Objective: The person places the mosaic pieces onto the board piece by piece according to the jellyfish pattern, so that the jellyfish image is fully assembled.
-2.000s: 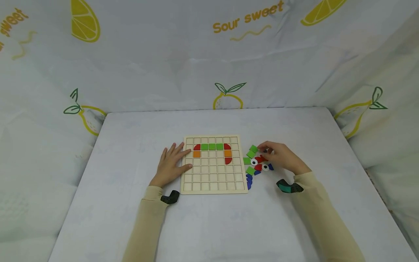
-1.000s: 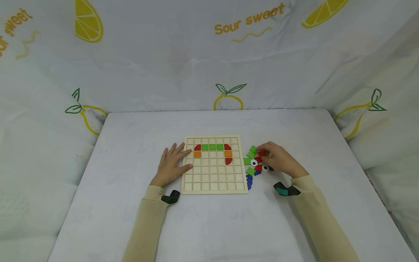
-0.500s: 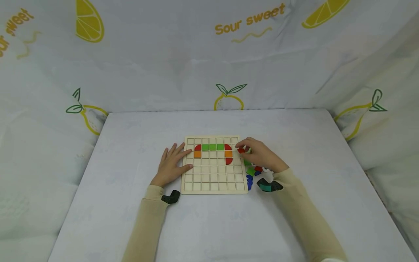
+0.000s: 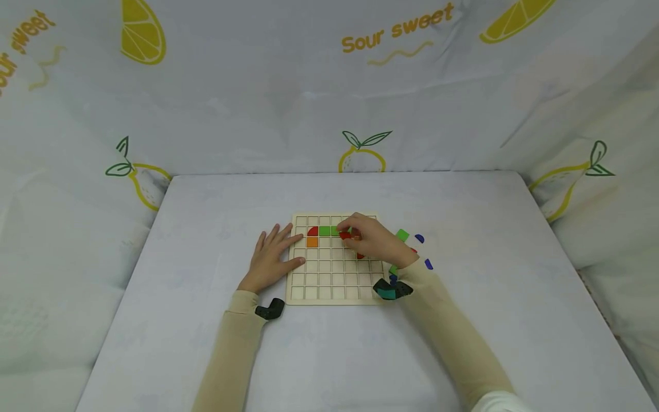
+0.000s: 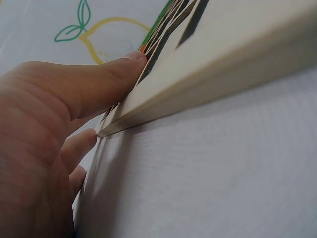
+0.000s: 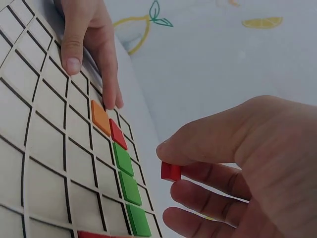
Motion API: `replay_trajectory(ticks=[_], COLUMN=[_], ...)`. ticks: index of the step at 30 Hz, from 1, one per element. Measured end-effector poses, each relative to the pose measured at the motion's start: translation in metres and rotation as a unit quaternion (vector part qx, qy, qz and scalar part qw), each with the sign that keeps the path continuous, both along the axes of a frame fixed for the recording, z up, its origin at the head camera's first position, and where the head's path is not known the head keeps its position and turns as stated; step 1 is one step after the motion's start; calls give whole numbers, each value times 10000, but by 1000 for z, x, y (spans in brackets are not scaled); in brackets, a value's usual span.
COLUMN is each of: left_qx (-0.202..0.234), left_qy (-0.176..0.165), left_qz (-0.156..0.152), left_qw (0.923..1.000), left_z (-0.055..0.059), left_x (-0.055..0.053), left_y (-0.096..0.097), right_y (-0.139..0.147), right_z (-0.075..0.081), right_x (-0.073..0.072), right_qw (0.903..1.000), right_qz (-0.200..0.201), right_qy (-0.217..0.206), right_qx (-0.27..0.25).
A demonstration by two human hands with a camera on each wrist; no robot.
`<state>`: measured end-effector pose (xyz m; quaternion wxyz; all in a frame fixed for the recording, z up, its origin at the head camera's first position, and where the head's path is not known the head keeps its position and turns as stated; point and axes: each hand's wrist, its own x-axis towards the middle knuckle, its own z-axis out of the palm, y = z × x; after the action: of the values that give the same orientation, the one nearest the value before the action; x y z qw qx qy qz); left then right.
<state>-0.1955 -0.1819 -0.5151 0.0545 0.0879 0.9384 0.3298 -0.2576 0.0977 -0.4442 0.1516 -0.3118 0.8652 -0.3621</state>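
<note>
A pale wooden grid board (image 4: 324,280) lies on the table. My left hand (image 4: 270,260) rests on its left edge, fingers spread and straight, thumb on the board's face. Above the board's upper right part, my right hand (image 4: 376,237) pinches a small red piece (image 6: 171,172) between thumb and fingers, apart from the board. In the board's cells sit a red quarter-round piece (image 4: 313,231), an orange square (image 4: 312,242) below it and several green squares (image 6: 130,187) in a row. My right hand hides most of the pieces at the right end of that row.
Right of the board lie loose pieces: a green square (image 4: 402,234), a blue piece (image 4: 419,238) and another blue piece (image 4: 429,264). My right forearm covers others there. A white cloth with lemon prints (image 4: 247,114) hangs behind the table.
My right hand took up a red piece from the loose pieces and carried it left, over the board. The left hand has stayed on the board's left edge.
</note>
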Motion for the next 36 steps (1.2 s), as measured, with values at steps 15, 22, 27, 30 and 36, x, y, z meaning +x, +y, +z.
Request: replay_trajectory(ticks=[15,22,27,30,36], left_qx=[10,46,34,19,-15], left_qy=[235,331,301,296,319], left_qz=[-87,-104,-117,-99,-106], left_qw=[9997,9994,9995,9995,9994], left_z=[-4,-8,-10,-10,-10], left_x=[-1,-2,-3,-3,-3], left_y=[-1,-2,-3,-4,-4], right_y=[-56,-68,-71,-73,-76], right_z=[-15,-24,-30,-32,-34], right_x=[9,14,16,17,18], right_qw=[9967,9936,9944,9948,9957], right_qz=[477,639,627,615,591], right_qy=[231,535,533,442,392], right_qx=[614,765,667,681,588])
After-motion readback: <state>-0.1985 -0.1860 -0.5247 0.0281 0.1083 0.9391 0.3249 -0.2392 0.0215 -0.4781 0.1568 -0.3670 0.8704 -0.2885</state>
